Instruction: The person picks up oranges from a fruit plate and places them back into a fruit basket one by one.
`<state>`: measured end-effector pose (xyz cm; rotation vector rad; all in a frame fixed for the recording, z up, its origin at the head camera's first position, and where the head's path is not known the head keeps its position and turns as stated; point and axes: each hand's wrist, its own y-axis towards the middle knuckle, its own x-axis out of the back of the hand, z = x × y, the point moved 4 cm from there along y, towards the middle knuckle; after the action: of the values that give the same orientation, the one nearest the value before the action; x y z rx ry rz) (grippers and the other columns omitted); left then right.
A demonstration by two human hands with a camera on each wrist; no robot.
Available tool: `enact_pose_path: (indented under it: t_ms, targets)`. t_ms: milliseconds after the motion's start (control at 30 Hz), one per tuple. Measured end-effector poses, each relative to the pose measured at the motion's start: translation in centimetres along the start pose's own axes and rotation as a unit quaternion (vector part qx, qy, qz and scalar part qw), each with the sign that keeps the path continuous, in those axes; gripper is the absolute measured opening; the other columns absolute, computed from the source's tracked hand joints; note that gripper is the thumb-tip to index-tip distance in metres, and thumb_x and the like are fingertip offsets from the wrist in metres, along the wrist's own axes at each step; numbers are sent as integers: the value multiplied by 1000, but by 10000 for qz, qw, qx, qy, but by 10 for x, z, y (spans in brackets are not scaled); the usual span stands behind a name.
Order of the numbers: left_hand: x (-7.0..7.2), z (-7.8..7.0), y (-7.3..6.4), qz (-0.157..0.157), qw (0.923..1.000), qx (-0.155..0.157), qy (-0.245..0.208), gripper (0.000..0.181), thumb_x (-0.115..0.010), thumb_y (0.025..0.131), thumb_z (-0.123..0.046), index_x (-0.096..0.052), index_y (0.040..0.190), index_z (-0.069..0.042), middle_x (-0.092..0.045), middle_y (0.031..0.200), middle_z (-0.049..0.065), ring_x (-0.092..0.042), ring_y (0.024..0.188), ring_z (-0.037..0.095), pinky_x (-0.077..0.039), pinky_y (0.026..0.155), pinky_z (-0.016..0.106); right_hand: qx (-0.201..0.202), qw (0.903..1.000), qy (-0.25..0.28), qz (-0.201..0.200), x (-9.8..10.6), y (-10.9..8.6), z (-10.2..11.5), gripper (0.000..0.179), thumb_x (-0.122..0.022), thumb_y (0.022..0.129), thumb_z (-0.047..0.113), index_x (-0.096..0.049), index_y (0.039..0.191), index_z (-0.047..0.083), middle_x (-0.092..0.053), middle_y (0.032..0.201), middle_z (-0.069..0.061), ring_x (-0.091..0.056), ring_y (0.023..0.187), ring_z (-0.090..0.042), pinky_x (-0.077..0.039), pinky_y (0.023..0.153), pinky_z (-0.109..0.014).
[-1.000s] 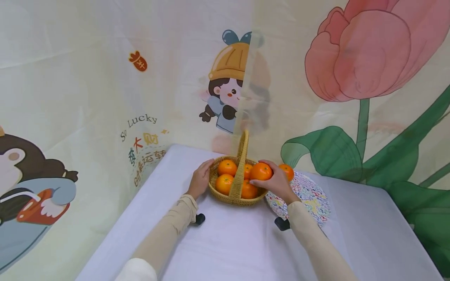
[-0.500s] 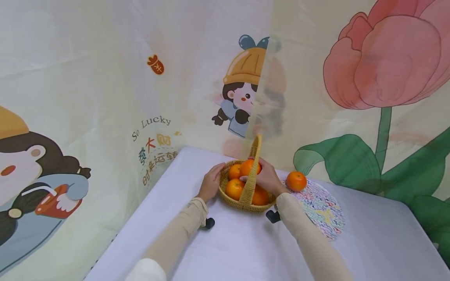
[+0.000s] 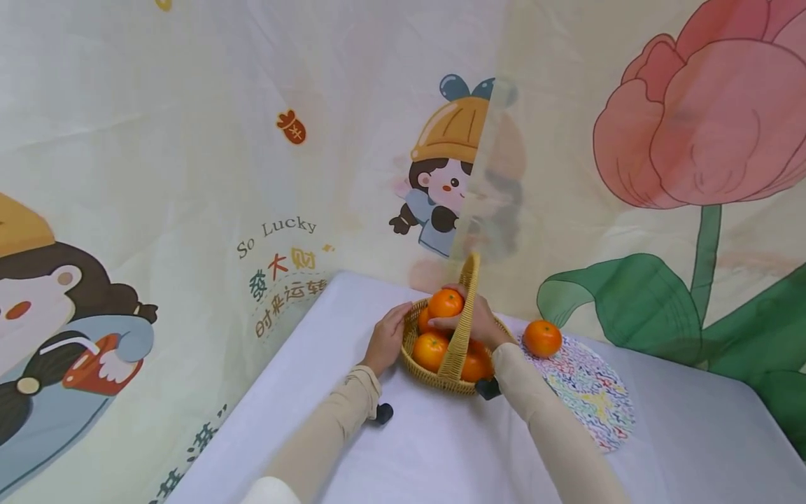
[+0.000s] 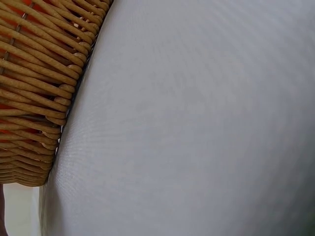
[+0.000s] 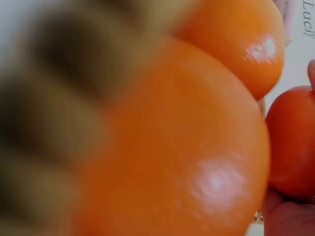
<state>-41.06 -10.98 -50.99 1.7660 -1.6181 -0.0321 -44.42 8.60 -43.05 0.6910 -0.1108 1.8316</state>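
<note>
The wicker basket (image 3: 434, 379) stands on the table with several oranges in it. My left hand (image 3: 385, 341) rests against the basket's left side, fingers mostly straight; in the left wrist view only the woven wall (image 4: 34, 83) shows clearly. Reaching behind the arched handle (image 3: 464, 325), my right hand (image 3: 485, 325) grips an orange (image 3: 446, 304) above the others, left of the handle. In the right wrist view that held orange (image 5: 294, 142) sits between thumb and fingers, behind a large near orange (image 5: 192, 137). The handle partly hides the right hand.
Right of the basket lies a round multicoloured mat (image 3: 592, 392). A single orange (image 3: 543, 339) sits at its far left edge. Printed curtains (image 3: 371, 140) hang close behind the white-covered table (image 3: 441, 448).
My right hand has carried its orange from the basket's right side, past the handle, to the left half. The left hand stays at the basket's side. The head view has shifted.
</note>
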Motion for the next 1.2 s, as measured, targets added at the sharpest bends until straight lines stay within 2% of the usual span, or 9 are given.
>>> enact_pose_path:
  t_ms: [100,167,267,433,600,733,967,1200]
  targets:
    - [0,0,1,-83,9999,-95,51,39,-43,100,1,-52,138,0,-52,141,12,-47,132,25,-37,112,39,196,9992,-327,-118,5,2,1,68,-86,70,13,-57,132,10,-63,116,-15,-64,96,-29,-56,83,-40]
    - [0,-1,1,-123,9998,-164,53,39,-43,100,2,-53,137,1,-53,140,14,-48,131,26,-37,112,40,143,9985,-518,-103,6,2,1,68,-86,71,17,-57,132,12,-63,114,-14,-64,94,-28,-57,80,-40]
    - [1,0,2,-185,9996,-221,52,39,-44,99,2,-53,137,1,-53,140,14,-48,131,27,-38,111,41,-114,9980,-613,22,5,-1,-1,74,-88,71,30,-54,135,15,-63,113,-9,-64,93,-25,-57,80,-41]
    - [2,5,3,-240,9995,-224,26,38,-44,99,1,-54,137,0,-54,140,13,-48,131,26,-39,111,41,-514,9964,-638,233,1,-7,-3,80,-85,71,46,-50,136,18,-61,113,1,-62,96,-20,-56,88,-41]
    - [3,7,3,-263,9993,-251,8,39,-44,99,2,-54,136,0,-54,139,15,-48,131,27,-38,111,41,-353,9933,-1052,324,-1,-9,-2,85,-86,68,49,-51,138,16,-62,113,2,-62,95,-19,-56,86,-40]
    - [4,5,3,-250,9993,-287,17,38,-44,99,1,-54,136,1,-54,139,15,-48,131,27,-37,112,39,-185,9914,-1256,324,-1,-11,-1,91,-88,66,48,-49,141,15,-59,121,-4,-60,101,-22,-54,90,-42]
    - [2,2,2,-199,9994,-295,8,38,-44,99,3,-54,136,3,-54,139,17,-49,130,27,-38,111,41,-118,9938,-1092,147,2,-14,-7,88,-89,65,45,-53,138,11,-58,126,-8,-59,103,-25,-53,91,-44]
    - [-1,-1,2,-207,9993,-304,64,38,-44,99,3,-54,135,3,-54,138,16,-49,130,28,-37,111,41,-45,9935,-1124,183,4,-19,-7,79,-88,69,41,-56,135,11,-60,119,-7,-60,97,-23,-56,85,-41]
